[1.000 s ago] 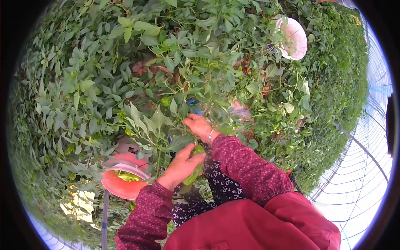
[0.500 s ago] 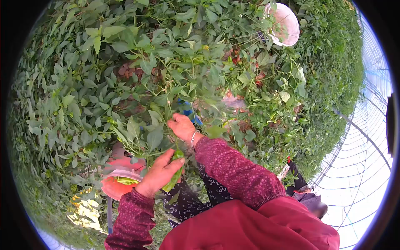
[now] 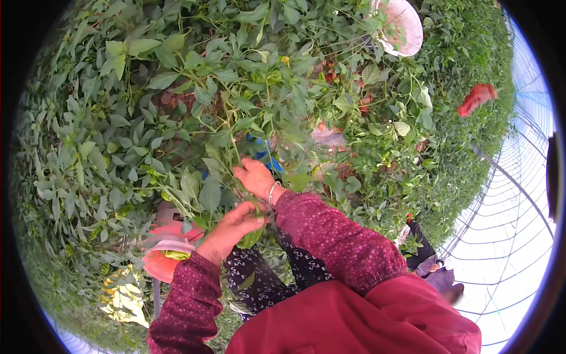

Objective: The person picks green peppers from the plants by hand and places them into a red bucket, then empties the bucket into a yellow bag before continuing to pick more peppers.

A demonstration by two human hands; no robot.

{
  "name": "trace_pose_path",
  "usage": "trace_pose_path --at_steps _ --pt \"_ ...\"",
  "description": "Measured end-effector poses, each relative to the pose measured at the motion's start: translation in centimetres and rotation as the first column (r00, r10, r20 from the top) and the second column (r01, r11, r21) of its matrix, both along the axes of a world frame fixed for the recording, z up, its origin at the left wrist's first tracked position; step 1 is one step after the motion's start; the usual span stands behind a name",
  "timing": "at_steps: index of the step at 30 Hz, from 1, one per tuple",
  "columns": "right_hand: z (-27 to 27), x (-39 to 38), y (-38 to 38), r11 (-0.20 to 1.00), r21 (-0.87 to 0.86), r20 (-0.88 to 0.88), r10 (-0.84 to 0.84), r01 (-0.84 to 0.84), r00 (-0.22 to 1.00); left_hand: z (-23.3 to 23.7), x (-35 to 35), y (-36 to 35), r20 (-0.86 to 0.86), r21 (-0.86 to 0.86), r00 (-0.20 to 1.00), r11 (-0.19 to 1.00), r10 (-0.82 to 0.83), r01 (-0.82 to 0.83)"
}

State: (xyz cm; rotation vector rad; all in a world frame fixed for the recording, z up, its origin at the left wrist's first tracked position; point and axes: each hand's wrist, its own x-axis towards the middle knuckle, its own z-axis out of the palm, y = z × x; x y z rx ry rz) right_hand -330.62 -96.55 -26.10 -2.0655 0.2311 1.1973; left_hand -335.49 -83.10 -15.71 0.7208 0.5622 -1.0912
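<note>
A green pepper (image 3: 251, 237) hangs beneath the fingers of my left hand (image 3: 234, 228), partly hidden by them. The fingers of that hand are closed around the top of the pepper near its stem. Just above and to the right, my right hand (image 3: 256, 177) is closed on a thin green plant stem (image 3: 237, 154). A silvery bracelet (image 3: 272, 193) circles the right wrist. Leaves of the pepper plant (image 3: 209, 192) surround both hands.
A pink bucket (image 3: 162, 262) with green peppers stands at the lower left. A whitish bucket (image 3: 402, 29) is at the upper right among dense plants. Another person (image 3: 436, 274) is at the right. Something red (image 3: 477, 99) shows above the foliage.
My left hand has shifted up and right along the pepper, closer to my right hand. The red thing at the right has come into view. The other person's pose has changed slightly.
</note>
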Motion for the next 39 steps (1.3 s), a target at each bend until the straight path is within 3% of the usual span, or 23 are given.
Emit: trace_pose_path --at_steps 1,5,8,9,12,15,24,27,28,30,31,32,33,34,36,37,38,39 --pt "0.1 0.1 -0.1 1.0 -0.008 -0.021 0.02 -0.02 1.0 -0.2 0.3 -0.2 -0.181 0.016 0.98 0.996 0.086 -0.085" --pt "0.1 0.4 -0.7 1.0 -0.012 -0.001 0.002 -0.002 1.0 -1.6 -1.0 -2.1 0.101 0.361 0.995 0.931 0.016 -0.052" --pt "0.1 0.3 -0.9 0.999 -0.05 0.029 0.023 -0.022 0.999 -0.7 -0.8 -2.5 0.1 0.456 0.995 0.89 -0.025 -0.023" --pt "0.0 0.2 -0.7 0.999 -0.029 0.013 -0.02 0.02 1.0 -0.6 -0.8 -2.2 0.177 0.563 0.97 0.825 -0.168 0.04" --pt "-0.3 0.1 0.2 0.998 -0.015 -0.07 -0.068 0.067 0.995 1.8 1.4 -1.1 0.229 0.717 0.893 0.687 -0.387 0.114" --pt "0.2 0.5 1.2 0.999 -0.02 -0.076 -0.044 0.043 0.996 2.0 1.6 0.0 0.278 0.794 0.798 0.596 -0.534 0.121" --pt "0.5 0.7 1.9 0.994 -0.085 -0.026 0.068 -0.07 0.997 2.1 2.1 0.5 0.25 0.821 0.771 0.55 -0.586 0.151" --pt "-0.9 0.9 1.0 0.956 -0.266 0.072 0.146 -0.123 0.987 5.2 2.9 0.1 0.274 0.416 0.873 0.868 -0.403 0.27" --pt "-2.8 0.6 -1.2 0.952 -0.281 0.126 0.164 -0.123 0.978 9.3 4.6 -1.5 0.6 0.426 0.67 0.884 -0.436 0.194" --pt "-2.8 1.7 -2.2 0.978 -0.19 0.127 0.117 -0.091 0.985 7.8 3.1 -2.7 0.463 0.458 0.835 0.887 -0.299 0.064" --pt "-2.6 1.5 -1.5 0.989 -0.105 0.133 0.113 -0.099 0.985 5.9 3.3 -1.0 0.299 0.462 0.938 0.887 -0.174 0.017" --pt "-1.9 1.3 -2.1 0.994 -0.054 0.149 0.104 -0.097 0.983 5.2 4.1 0.6 0.212 0.437 0.974 0.885 0.073 -0.162" --pt "-1.4 1.0 -2.4 0.99 -0.056 0.187 0.135 -0.127 0.973 4.8 5.2 2.8 0.243 0.474 0.969 0.866 0.044 -0.158" --pt "-1.3 0.9 -3.2 0.998 -0.015 0.086 0.063 -0.062 0.994 4.5 6.4 4.4 0.272 0.53 0.962 0.835 -0.003 -0.147" --pt "-1.5 0.5 -4.0 0.994 0.09 -0.138 -0.047 0.06 0.989 3.2 9.1 6.8 0.339 0.787 0.885 0.611 -0.319 -0.081" --pt "-0.2 0.9 -4.0 0.959 0.134 -0.303 -0.201 0.25 0.932 1.3 9.7 7.7 0.282 0.891 0.829 0.452 -0.482 -0.04" --pt "0.0 0.6 -4.3 0.95 0.136 -0.317 -0.228 0.283 0.92 0.0 10.3 7.9 0.282 0.932 0.758 0.354 -0.588 -0.072" --pt "-0.1 0.4 -4.7 0.938 0.139 -0.325 -0.258 0.316 0.91 -2.1 10.4 7.9 0.174 0.952 0.743 0.303 -0.647 0.041"
